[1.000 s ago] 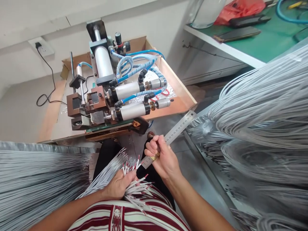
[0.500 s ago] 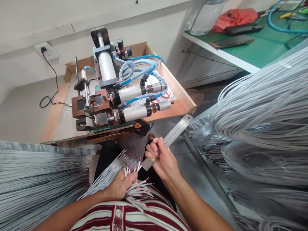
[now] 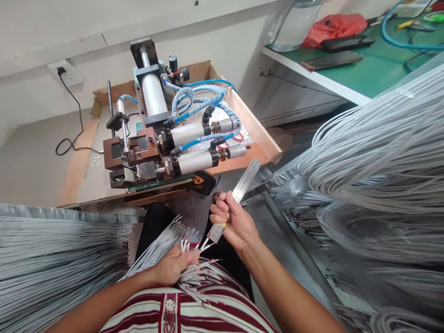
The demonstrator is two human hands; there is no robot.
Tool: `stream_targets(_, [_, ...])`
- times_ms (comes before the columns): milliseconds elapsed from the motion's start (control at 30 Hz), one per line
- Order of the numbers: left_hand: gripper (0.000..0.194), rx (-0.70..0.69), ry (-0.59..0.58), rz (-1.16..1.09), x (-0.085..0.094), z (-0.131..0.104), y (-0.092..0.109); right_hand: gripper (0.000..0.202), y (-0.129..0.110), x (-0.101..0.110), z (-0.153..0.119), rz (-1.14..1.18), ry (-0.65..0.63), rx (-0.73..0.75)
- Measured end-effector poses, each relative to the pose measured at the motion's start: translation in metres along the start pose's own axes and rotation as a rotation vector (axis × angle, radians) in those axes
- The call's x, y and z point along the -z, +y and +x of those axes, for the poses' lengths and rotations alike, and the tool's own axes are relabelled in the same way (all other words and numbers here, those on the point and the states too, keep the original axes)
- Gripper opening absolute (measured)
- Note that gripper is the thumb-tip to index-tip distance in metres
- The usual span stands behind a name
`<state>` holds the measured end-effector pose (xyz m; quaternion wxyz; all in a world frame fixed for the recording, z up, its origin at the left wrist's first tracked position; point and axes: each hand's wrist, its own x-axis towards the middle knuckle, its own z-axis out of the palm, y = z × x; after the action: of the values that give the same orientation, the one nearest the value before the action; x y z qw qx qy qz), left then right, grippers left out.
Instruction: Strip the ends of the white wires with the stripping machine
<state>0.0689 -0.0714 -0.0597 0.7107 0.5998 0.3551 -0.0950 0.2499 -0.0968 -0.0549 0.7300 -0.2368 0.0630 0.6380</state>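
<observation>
My left hand is closed around a bundle of thin white cables against the striped shirt. Their ends show reddish tips and fan out past the thumb. In my right hand is a steel ruler, gripped near its lower part and tilted up to the right. The ruler's lower end is close to a few cable tips beside my left thumb; whether it touches them I cannot tell. A small yellowish patch shows on the ruler by my right fingers.
A pneumatic machine with cylinders and blue hoses stands on the bench ahead. Long grey cables spread at left, and coiled bundles hang at right. A green-topped table holds a phone and a red bag.
The ruler has turned steeper and its upper end has moved left. Its lower end now sits closer to the cable tips. My left hand stays almost in place.
</observation>
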Motion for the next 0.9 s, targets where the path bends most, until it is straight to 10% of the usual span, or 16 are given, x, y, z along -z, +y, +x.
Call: stream_targets(900, [0.065, 0.163, 0.052, 0.047, -0.002, 0.005, 0.011, 0.020, 0.008, -0.001, -0.001, -0.085, -0.054, 0.069])
